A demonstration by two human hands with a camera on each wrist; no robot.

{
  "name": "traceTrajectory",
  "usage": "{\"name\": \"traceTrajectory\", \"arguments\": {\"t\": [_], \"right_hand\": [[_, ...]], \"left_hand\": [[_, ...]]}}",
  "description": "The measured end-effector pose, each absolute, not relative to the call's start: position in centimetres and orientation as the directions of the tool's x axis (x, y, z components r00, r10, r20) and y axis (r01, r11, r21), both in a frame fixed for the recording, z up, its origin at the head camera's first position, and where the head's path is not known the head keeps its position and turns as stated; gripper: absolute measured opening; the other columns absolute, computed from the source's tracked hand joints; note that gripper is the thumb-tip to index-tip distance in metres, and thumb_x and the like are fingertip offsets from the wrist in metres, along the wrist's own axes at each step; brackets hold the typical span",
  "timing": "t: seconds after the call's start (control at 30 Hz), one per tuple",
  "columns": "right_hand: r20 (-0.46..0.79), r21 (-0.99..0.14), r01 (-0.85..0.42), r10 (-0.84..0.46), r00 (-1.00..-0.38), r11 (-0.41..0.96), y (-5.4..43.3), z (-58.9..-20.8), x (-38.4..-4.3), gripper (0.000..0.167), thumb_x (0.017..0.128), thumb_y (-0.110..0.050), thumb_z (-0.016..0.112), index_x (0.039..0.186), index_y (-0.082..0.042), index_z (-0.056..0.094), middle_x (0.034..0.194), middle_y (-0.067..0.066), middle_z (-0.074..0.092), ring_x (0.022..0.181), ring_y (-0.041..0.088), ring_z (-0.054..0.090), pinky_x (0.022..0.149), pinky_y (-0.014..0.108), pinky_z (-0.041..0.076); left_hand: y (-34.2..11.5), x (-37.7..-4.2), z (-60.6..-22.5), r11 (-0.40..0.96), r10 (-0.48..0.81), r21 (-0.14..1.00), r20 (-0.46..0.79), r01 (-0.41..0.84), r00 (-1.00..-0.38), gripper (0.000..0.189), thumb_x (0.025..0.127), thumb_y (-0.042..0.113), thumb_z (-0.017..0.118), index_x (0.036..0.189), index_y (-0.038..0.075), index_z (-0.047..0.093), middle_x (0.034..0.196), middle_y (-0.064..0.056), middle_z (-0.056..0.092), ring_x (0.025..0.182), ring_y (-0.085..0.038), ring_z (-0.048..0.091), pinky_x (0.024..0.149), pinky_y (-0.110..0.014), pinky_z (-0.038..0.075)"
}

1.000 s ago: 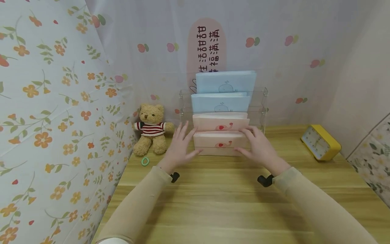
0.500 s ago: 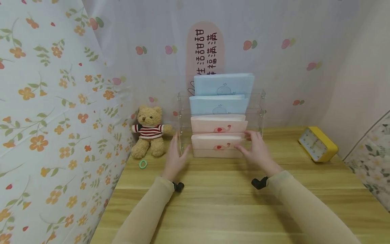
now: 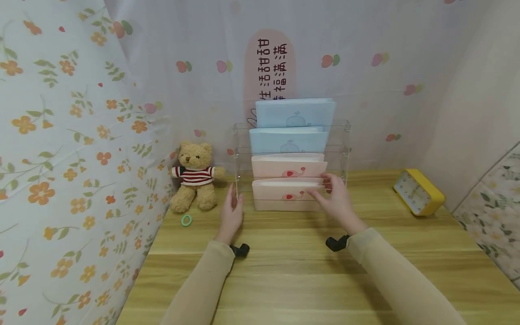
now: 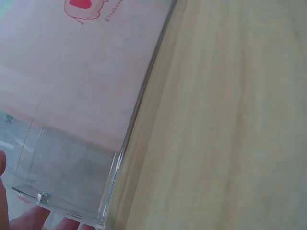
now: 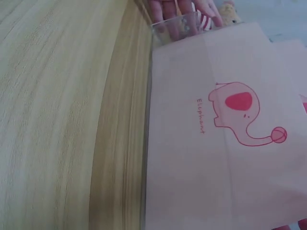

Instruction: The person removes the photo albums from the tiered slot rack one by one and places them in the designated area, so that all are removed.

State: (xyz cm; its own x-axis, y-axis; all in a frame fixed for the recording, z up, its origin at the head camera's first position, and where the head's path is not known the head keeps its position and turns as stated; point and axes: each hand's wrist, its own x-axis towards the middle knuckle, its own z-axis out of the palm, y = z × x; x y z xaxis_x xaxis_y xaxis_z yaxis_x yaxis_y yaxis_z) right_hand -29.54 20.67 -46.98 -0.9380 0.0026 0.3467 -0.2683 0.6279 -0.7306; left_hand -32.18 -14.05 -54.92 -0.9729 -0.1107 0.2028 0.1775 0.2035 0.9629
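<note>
A clear acrylic rack [image 3: 345, 135] holds pink and blue folders in stepped rows. The front pink folder [image 3: 270, 196] bears a red elephant drawing and shows white sheets at its top; in the right wrist view the same pink folder [image 5: 187, 167] reads "Elephant". My right hand [image 3: 340, 205] pinches its right edge, thumb in front and fingers behind. At the rack's left side is my left hand [image 3: 230, 219], fingers extended along the outside of the clear wall. In the left wrist view, fingertips [image 4: 33, 219] show behind the rack's clear corner.
Behind the front one stand another pink folder [image 3: 268, 167] and two blue folders [image 3: 268, 141] with whale drawings. A teddy bear [image 3: 197, 176] sits left of the rack, near a green ring [image 3: 186, 220]. A yellow clock [image 3: 420, 192] stands to the right on the wooden table [image 3: 284, 280].
My left hand has moved from the front folders' left edge to the rack's outer left side. My right hand has stayed at the front folder's right edge, with its fingers now behind it.
</note>
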Motion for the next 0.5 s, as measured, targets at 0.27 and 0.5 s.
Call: {"name": "traceTrajectory", "arguments": {"t": [0.27,0.5], "right_hand": [[0.413,-0.723,-0.326,0.002,-0.911,0.609,20.0,-47.7,-29.9,0.055,0.101,-0.023,0.083,0.145,0.0,0.06,0.149,0.025,0.061,0.131,0.045,0.062,0.113,0.063,0.056],[0.411,-0.751,-0.322,0.027,-0.911,0.577,19.2,-48.1,-30.3,0.043,0.1,-0.02,0.084,0.139,-0.008,0.069,0.149,0.02,0.066,0.119,0.034,0.061,0.095,0.046,0.053]], "left_hand": [[-14.2,-32.2,-55.5,0.205,-0.114,0.966,0.182,0.157,-0.977,0.057,0.118,0.029,0.055,0.172,0.025,0.04,0.166,-0.022,0.054,0.15,-0.042,0.057,0.126,-0.061,0.047],[-14.7,-32.3,-55.7,0.234,-0.121,0.955,0.213,0.181,-0.97,0.052,0.117,0.027,0.056,0.166,0.012,0.05,0.165,-0.018,0.057,0.151,-0.04,0.056,0.127,-0.06,0.045]]}}
